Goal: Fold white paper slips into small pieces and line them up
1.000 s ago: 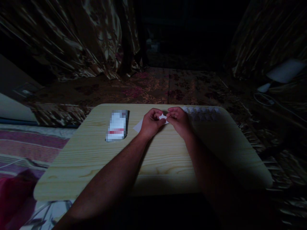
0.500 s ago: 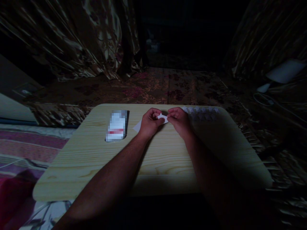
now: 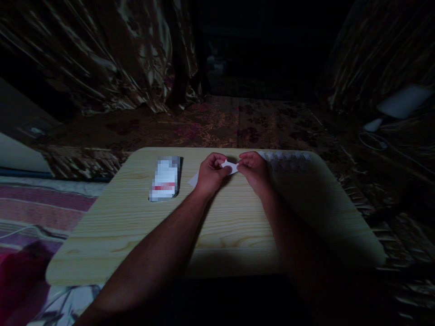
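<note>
A small piece of white folded paper [image 3: 234,168] is pinched between my two hands above the far half of the table. My left hand [image 3: 211,173] grips its left side, thumb on top and fingers curled behind. At the paper's right end, my right hand [image 3: 254,171] holds the edge between thumb and forefinger. Another flat white paper [image 3: 193,180] lies on the table, partly hidden behind my left hand. Just beyond my right hand, several small folded paper pieces [image 3: 288,158] sit in rows in shadow.
The light wooden table [image 3: 238,226] has rounded corners. A blurred-out white rectangular object with a red band [image 3: 165,179] lies on its left part. Dark patterned cloth [image 3: 217,122] lies behind the table, a lamp [image 3: 404,102] stands at right, and striped bedding [image 3: 44,203] is at left.
Both hands keep nearly the same place. The held paper has tilted slightly and shows a little flatter between the fingers.
</note>
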`<state>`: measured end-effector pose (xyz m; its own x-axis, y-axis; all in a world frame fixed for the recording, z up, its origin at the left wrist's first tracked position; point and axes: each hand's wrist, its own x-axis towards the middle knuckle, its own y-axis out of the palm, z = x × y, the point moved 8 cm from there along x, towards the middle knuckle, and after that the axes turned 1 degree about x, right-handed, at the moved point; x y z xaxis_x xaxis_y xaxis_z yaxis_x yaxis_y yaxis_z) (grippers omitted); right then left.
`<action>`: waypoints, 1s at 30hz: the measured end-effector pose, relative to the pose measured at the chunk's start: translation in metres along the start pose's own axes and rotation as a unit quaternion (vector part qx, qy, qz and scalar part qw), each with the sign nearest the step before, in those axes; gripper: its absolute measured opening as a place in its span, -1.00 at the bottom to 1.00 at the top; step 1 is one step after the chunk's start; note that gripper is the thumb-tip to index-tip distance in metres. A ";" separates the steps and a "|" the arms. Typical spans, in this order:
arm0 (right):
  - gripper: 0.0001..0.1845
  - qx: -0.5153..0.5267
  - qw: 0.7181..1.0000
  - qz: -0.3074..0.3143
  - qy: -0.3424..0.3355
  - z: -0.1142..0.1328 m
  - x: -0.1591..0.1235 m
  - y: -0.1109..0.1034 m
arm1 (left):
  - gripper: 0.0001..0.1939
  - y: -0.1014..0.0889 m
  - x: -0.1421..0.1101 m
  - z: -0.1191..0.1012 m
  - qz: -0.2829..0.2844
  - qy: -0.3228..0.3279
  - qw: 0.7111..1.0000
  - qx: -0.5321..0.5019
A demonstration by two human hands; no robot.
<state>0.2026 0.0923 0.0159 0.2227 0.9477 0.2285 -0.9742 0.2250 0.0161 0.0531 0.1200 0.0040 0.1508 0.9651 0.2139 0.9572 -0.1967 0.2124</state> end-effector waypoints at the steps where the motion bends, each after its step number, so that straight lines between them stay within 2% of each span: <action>1: -0.68 -0.001 1.000 0.000 0.002 0.001 0.000 0.000 | -0.66 0.000 0.000 0.000 -0.001 -0.001 1.000 0.000; 11: -0.70 0.009 1.000 0.013 -0.009 0.000 0.000 0.001 | -0.67 0.004 -0.002 -0.002 0.017 -0.001 1.000 -0.017; 24: -0.72 0.001 1.000 0.002 -0.012 -0.001 0.001 0.000 | -0.66 0.004 -0.002 -0.001 0.005 -0.014 1.000 -0.007; 30: -0.72 -0.005 1.000 0.015 -0.010 0.001 -0.001 0.002 | -0.67 0.004 -0.002 -0.002 0.003 -0.010 1.000 -0.007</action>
<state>0.2001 0.0918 0.0166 0.1926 0.9493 0.2485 -0.9800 0.1990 -0.0007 0.0559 0.1170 0.0062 0.1617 0.9672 0.1961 0.9529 -0.2047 0.2238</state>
